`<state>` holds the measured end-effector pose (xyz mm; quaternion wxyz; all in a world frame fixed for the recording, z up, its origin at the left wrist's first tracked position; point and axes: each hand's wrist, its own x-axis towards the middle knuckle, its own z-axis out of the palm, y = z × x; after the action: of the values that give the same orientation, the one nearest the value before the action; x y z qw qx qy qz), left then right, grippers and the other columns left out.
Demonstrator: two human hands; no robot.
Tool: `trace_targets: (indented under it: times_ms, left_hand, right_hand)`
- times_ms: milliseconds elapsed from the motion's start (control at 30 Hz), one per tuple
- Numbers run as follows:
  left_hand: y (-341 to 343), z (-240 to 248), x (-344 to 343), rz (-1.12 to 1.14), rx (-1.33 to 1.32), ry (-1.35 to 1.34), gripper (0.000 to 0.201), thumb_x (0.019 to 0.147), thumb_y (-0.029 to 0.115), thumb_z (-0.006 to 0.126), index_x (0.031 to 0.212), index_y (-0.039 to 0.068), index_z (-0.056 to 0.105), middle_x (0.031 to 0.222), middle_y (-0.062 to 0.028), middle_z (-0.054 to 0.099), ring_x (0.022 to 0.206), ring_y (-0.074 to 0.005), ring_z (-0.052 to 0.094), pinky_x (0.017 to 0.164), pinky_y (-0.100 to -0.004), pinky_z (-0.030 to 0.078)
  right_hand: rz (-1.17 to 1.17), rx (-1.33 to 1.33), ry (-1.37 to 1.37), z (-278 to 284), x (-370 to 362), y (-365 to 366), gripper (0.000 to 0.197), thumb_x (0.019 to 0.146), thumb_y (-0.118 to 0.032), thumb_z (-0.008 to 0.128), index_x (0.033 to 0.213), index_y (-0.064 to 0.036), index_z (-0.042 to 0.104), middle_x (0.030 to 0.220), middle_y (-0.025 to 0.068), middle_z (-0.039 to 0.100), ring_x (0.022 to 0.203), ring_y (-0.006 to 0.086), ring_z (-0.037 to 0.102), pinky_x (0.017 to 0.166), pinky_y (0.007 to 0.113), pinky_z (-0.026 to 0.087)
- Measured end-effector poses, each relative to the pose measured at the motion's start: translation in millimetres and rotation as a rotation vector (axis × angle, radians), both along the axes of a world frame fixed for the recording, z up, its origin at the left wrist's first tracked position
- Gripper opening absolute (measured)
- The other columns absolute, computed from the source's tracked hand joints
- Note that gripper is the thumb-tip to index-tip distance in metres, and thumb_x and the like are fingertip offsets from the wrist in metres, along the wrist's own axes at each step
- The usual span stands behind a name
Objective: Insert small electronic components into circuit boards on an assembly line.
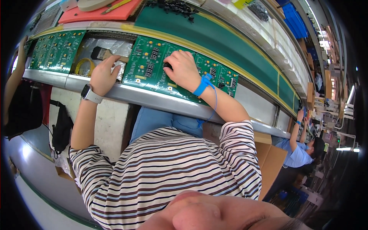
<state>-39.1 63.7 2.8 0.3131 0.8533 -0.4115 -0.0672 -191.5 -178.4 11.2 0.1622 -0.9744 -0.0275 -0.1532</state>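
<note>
A rectangular green circuit-board panel (158,78) lies flat, face up, with black digit displays (148,69) and small yellow-white components (146,43). A small black part (167,66), mostly covered, is over its middle; contact cannot be told. Left of the panel lies a black-bristled, wooden-handled brush (100,53), its handle pointing toward the panel.

The circuit board (156,76) looks glossy, the rail (153,98) smooth metal.
</note>
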Motion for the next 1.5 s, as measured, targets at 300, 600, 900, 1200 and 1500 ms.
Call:
trace_targets:
  times_ms: [300,600,900,1200,1500]
  left_hand:
    - [-2,4,-16,-0.045,-0.059,0.201,0.029,0.084,0.011,0.058,0.113,0.009,0.055,0.085,-0.0145,0.067,0.078,-0.0303,0.066,0.068,-0.0388,0.051]
    - [-33,5,-52,-0.214,-0.115,0.248,0.035,0.081,0.018,0.063,0.113,0.007,0.054,0.079,-0.0146,0.066,0.073,-0.0323,0.065,0.062,-0.0404,0.051]
    - [-23,11,-38,-0.309,-0.080,-0.032,0.058,0.080,0.024,0.066,0.131,0.007,0.045,0.129,-0.0214,0.049,0.120,-0.0340,0.047,0.098,-0.0405,0.041]
    - [163,-37,226,0.765,0.384,-0.587,0.058,0.089,0.047,0.051,0.126,0.002,0.050,0.130,-0.0236,0.048,0.122,-0.0367,0.044,0.103,-0.0431,0.034]
    - [262,-83,334,0.829,0.527,-0.183,0.088,0.082,0.075,0.026,0.144,0.012,0.030,0.142,-0.0188,0.037,0.130,-0.0356,0.036,0.107,-0.0484,0.025]
  right_hand:
    - [0.020,-0.054,0.144,22,-3,-9,0.027,0.074,-0.022,0.069,0.096,-0.0087,0.066,0.087,0.0081,0.058,0.088,0.0268,0.054,0.083,0.039,0.040]
    - [-0.501,0.034,0.062,25,80,-150,0.023,0.082,-0.019,0.056,0.100,-0.0087,0.066,0.099,0.0159,0.064,0.094,0.0345,0.060,0.083,0.043,0.047]
    - [-0.478,-0.084,0.144,-10,118,-153,0.028,0.077,-0.026,0.065,0.094,-0.0041,0.064,0.098,0.0173,0.062,0.095,0.0344,0.058,0.082,0.043,0.047]
    - [-0.454,0.552,0.053,15,47,-132,0.026,0.078,-0.016,0.069,0.097,-0.0002,0.060,0.092,0.0125,0.064,0.084,0.0222,0.064,0.072,0.033,0.050]
    - [-0.045,0.253,0.150,34,-6,-48,0.026,0.086,-0.015,0.062,0.110,-0.0032,0.059,0.087,0.0086,0.059,0.079,0.0212,0.058,0.070,0.029,0.047]
